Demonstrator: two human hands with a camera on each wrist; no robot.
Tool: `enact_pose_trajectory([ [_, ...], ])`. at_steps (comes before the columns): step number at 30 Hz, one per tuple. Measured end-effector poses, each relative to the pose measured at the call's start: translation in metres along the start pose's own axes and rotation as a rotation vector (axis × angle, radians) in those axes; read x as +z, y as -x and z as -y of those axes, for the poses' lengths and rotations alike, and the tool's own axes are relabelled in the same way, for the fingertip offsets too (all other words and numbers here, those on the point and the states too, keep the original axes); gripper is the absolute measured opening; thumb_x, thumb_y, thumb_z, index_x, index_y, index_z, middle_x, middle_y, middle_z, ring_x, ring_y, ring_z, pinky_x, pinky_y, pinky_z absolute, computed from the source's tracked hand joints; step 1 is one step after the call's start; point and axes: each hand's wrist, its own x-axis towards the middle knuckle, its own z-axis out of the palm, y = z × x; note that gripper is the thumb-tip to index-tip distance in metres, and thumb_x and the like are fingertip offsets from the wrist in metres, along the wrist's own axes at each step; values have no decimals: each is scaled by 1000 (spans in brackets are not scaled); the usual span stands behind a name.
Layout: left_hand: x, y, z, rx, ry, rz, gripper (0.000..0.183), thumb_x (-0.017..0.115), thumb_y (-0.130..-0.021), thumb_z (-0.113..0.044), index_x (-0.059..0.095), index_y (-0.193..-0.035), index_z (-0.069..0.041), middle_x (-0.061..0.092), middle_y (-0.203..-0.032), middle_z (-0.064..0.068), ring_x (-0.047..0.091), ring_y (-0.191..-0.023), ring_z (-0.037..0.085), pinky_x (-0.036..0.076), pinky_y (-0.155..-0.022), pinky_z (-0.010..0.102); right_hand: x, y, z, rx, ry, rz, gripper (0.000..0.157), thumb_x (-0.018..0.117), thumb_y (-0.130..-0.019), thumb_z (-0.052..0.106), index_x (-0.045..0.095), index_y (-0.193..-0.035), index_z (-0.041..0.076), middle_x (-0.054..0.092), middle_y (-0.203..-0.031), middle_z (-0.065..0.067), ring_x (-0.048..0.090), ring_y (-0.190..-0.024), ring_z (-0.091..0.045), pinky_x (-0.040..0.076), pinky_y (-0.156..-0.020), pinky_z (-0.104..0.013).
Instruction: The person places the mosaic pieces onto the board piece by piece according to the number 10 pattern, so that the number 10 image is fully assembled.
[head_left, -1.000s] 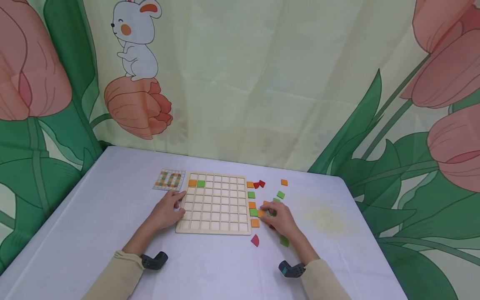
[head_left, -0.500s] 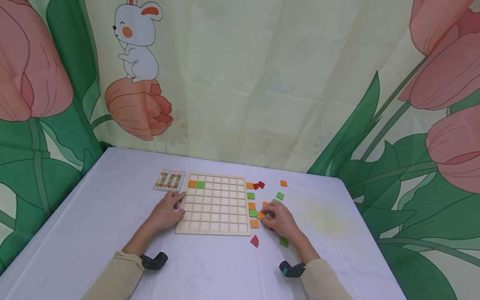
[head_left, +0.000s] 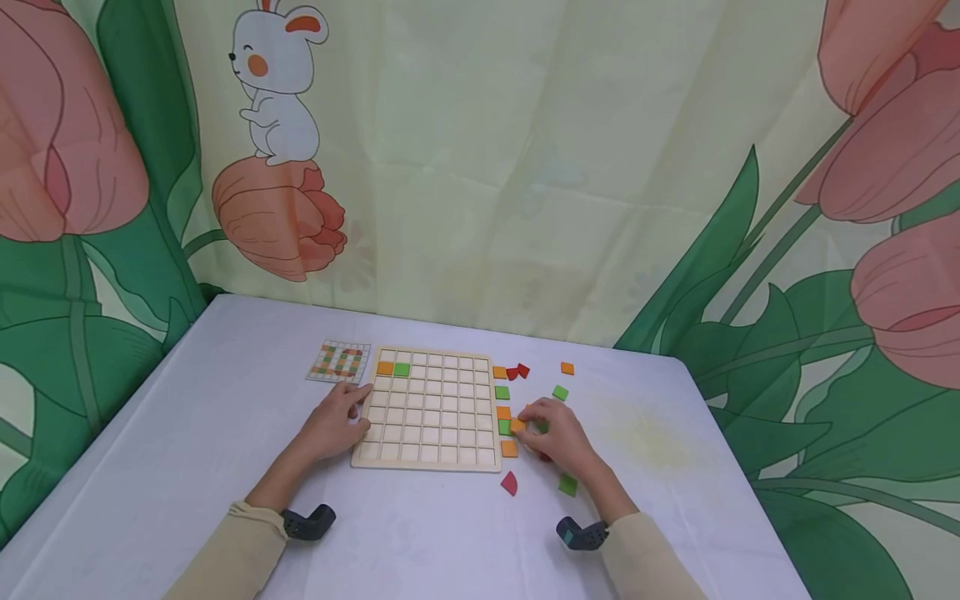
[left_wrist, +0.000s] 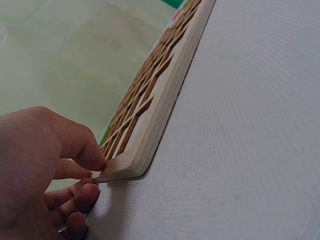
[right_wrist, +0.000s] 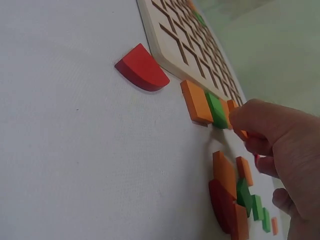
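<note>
My left hand (head_left: 335,422) rests at the left edge of a wooden grid board (head_left: 427,468), index finger and thumb set apart along its frame. In the left wrist view a fingertip touches the top of the board's corner (left_wrist: 131,165). An orange square (head_left: 386,368) and a green square (head_left: 402,369) sit side by side in the board's upper left cells. Right of the board, my right hand (head_left: 561,437) pinches an orange square tile (head_left: 518,426) between thumb and index finger, just above a green tile (head_left: 505,427). The hand partly hides tiles beneath it.
A pattern card (head_left: 339,361) lies at the board's upper left. Loose orange and green tiles line the board's right side, including an orange tile (head_left: 509,449). A red quarter-round piece (head_left: 510,483) lies nearer the front, a green tile (head_left: 567,485) to its right.
My right hand has lifted the orange tile slightly from among the loose pieces and shifted it a little left. The left hand stays at the board's edge.
</note>
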Motion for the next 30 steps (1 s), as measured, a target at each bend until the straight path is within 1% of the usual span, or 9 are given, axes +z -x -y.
enact_pose_trajectory([
  [5, 0, 0, 1, -2, -2, 1, 65, 63, -81, -10, 44, -143, 0, 45, -101, 11, 43, -79, 18, 34, -60, 27, 2, -5, 8, -24, -19, 5, 18, 78, -78, 25, 76, -97, 24, 63, -96, 8, 53, -99, -13, 54, -82, -30],
  [8, 0, 0, 0, -4, 2, 2, 65, 63, -81, -10, 44, -143, -1, 45, -101, 10, 43, -79, 17, 34, -60, 27, 4, -7, 14, -43, -22, 13, 17, 77, -79, 24, 76, -97, 22, 63, -95, 8, 53, -97, -13, 53, -82, -30],
  [11, 0, 0, 1, 5, 2, 0, 65, 63, -81, -9, 45, -143, 0, 45, -101, 11, 42, -78, 17, 33, -60, 28, 4, -9, 20, -86, -16, 16, 17, 77, -80, 23, 75, -97, 20, 64, -95, 6, 53, -97, -14, 52, -83, -31],
  [15, 0, 1, 1, 12, -3, 4, 64, 63, -82, -9, 45, -142, 0, 45, -101, 11, 42, -78, 17, 33, -60, 28, 7, -14, 26, -129, 10, 8, 18, 77, -80, 24, 75, -97, 18, 64, -94, 6, 53, -94, -15, 50, -78, -29],
  [19, 0, 1, 0, -3, -4, 9, 64, 63, -82, -9, 44, -143, 0, 45, -101, 11, 42, -79, 18, 34, -61, 29, 13, -20, 31, -132, 37, 12, 23, 77, -80, 27, 75, -101, 17, 64, -93, 6, 51, -92, -14, 48, -75, -26],
  [23, 1, 0, 0, -9, -4, 8, 65, 64, -82, -9, 44, -143, -1, 45, -101, 10, 43, -79, 18, 34, -61, 28, 18, -24, 37, -127, 21, 29, 25, 77, -80, 28, 75, -103, 17, 64, -95, 5, 52, -94, -13, 50, -77, -27],
  [28, 1, 0, 1, -1, -12, 1, 65, 64, -82, -10, 45, -143, -1, 45, -101, 10, 43, -80, 17, 34, -60, 27, 25, -29, 44, -139, -5, 36, 23, 76, -80, 27, 75, -102, 17, 64, -96, 5, 53, -94, -12, 50, -79, -28],
  [30, 1, 0, 2, 4, -14, 0, 65, 64, -82, -10, 45, -143, -1, 45, -101, 10, 43, -80, 17, 34, -60, 27, 27, -31, 48, -164, -13, 40, 22, 76, -81, 26, 74, -101, 17, 64, -97, 4, 53, -94, -13, 49, -79, -28],
])
